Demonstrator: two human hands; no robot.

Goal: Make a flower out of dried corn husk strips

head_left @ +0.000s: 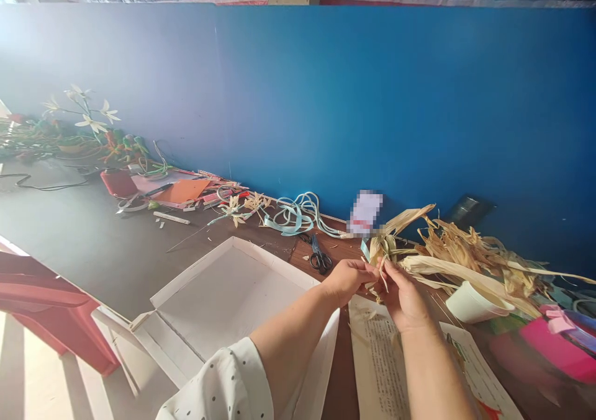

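Note:
My left hand [348, 278] and my right hand [404, 296] meet above the wooden table [274, 246], both pinched on a small bundle of dried corn husk strips [382, 255]. The husk strips fan upward and to the right from my fingers. A larger pile of dried husks [465, 252] lies just right of my hands. Beneath my wrists lies an open printed book or paper [386, 364]. Black scissors [320, 257] rest on the table just left of my left hand.
A flat white cardboard box lid [223, 296] lies front left. A white paper cup [470, 303] lies tipped by the husks. Light blue ribbon [293, 216], orange paper [181, 190] and handmade flowers [88, 119] line the blue wall [372, 97]. Pink items [554, 339] sit far right.

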